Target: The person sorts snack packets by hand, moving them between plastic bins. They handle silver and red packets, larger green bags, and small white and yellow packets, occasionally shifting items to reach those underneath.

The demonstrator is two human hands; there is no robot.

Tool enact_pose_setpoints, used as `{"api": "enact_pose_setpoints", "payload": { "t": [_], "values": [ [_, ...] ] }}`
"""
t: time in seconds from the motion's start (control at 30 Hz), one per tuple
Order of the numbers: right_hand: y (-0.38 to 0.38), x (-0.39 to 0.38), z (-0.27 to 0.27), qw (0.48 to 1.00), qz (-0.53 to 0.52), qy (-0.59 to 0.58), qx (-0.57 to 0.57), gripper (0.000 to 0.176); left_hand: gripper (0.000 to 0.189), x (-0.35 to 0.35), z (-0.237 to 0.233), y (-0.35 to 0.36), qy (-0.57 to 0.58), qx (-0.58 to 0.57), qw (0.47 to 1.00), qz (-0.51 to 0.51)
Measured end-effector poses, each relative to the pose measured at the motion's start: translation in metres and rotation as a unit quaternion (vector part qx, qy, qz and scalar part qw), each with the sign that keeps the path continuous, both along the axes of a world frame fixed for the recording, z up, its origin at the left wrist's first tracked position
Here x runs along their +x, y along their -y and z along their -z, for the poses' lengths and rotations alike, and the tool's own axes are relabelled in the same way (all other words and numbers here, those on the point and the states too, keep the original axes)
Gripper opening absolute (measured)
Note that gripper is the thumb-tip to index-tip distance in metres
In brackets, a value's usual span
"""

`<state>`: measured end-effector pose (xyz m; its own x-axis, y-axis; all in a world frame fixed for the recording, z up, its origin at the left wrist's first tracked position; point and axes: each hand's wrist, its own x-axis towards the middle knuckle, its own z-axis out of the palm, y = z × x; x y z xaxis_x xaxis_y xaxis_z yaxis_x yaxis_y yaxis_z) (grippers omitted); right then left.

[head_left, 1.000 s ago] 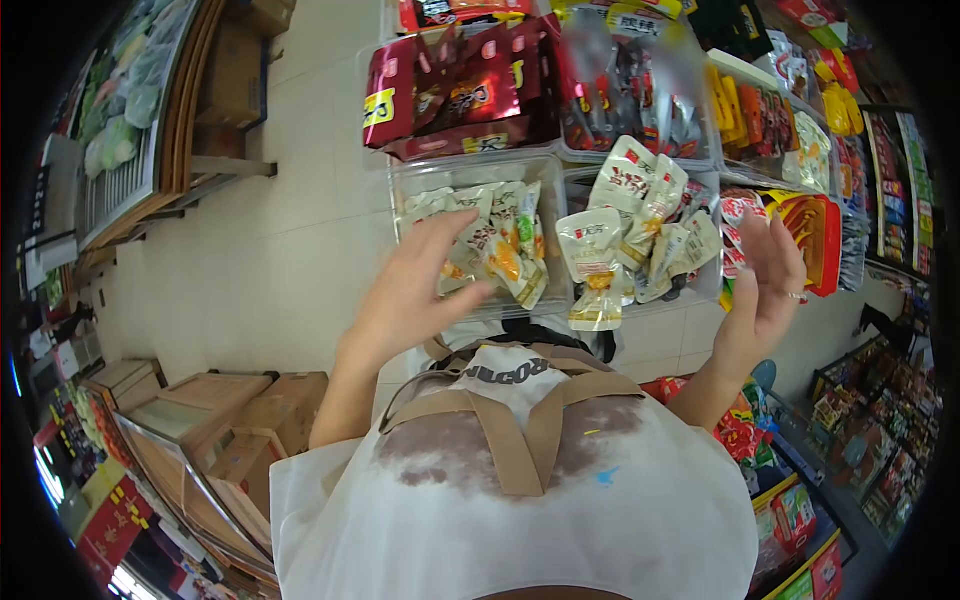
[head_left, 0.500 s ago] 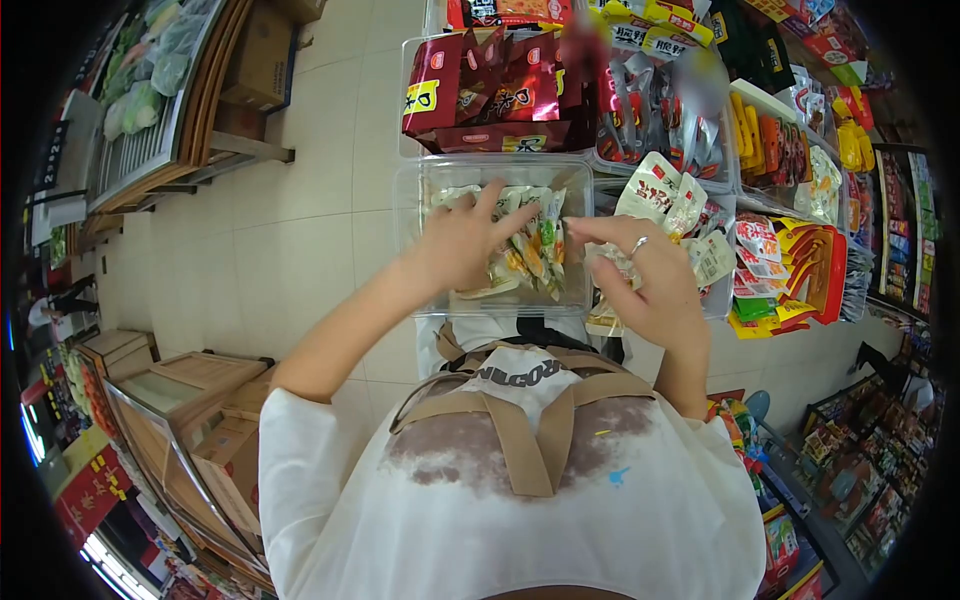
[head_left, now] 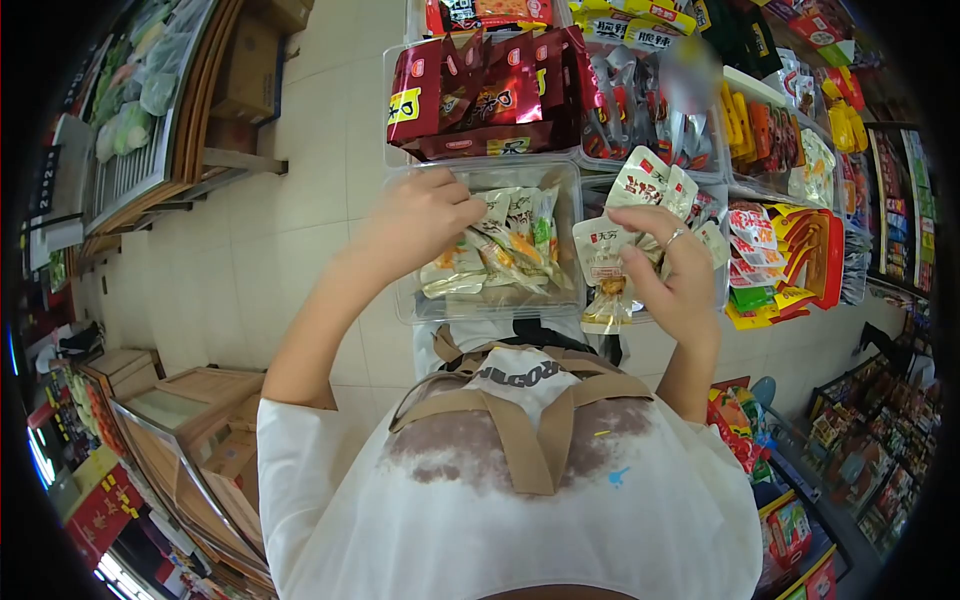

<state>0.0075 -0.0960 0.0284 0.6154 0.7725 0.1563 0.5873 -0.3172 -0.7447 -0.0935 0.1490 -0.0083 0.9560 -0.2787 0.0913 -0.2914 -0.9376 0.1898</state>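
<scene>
Over the left side of a clear plastic bin, my left hand has its fingers curled in, fingertips against the snack packets. Whether a packet is pinched there is hidden. These packets are pale with green and orange parts and lie in a loose row. My right hand grips a cream snack packet with red print between thumb and fingers, its clear lower end hanging at the bin's right edge. More cream packets stand behind that hand in the neighbouring bin.
Dark red snack bags fill the bin beyond. Grey packets stand to its right. Further right is a red tub with yellow packets. A vegetable rack and wooden cabinet are on the left, across the tiled floor.
My left hand has moved left from above the packets, its spread fingers now curled. My right hand now holds a cream packet upright. The packets in the clear bin have shifted.
</scene>
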Motion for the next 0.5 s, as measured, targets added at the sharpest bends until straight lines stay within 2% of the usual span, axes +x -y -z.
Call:
{"api": "enact_pose_setpoints", "payload": {
  "t": [0.03,0.1,0.17,0.2,0.23,0.33,0.4,0.47,0.5],
  "values": [
    [-0.002,0.001,-0.003,1.0,0.002,0.0,-0.001,0.03,0.009,-0.001,-0.014,-0.002,0.042,-0.009,0.999,0.006],
    [-0.012,0.0,-0.012,0.994,-0.057,-0.032,0.084,0.039,0.009,0.0,-0.04,0.0,0.085,-0.02,0.996,0.014],
    [-0.026,-0.012,-0.018,0.996,-0.057,-0.014,0.073,0.043,0.025,0.006,-0.063,0.01,0.097,0.02,0.995,-0.019],
    [-0.03,-0.015,-0.022,0.996,-0.06,0.003,0.063,0.046,0.025,0.01,-0.071,0.015,0.109,0.014,0.994,-0.008],
    [-0.031,-0.014,-0.025,0.997,-0.048,0.015,0.058,0.046,0.025,0.013,-0.078,0.021,0.111,0.02,0.993,-0.016],
    [-0.031,-0.006,-0.021,0.995,-0.013,0.06,-0.077,0.04,0.025,0.024,-0.093,0.031,0.101,0.015,0.995,-0.006],
    [-0.023,-0.003,-0.014,0.995,-0.006,0.089,-0.041,0.037,0.026,0.029,-0.097,0.035,0.083,0.008,0.996,0.006],
    [-0.014,0.0,-0.017,0.993,-0.007,0.114,-0.004,0.035,0.032,0.033,-0.098,0.039,0.161,-0.107,0.981,0.016],
    [-0.003,0.001,-0.023,0.995,0.075,0.034,-0.048,0.033,0.032,0.034,-0.098,0.039,0.161,-0.107,0.981,0.019]
  ]
}}
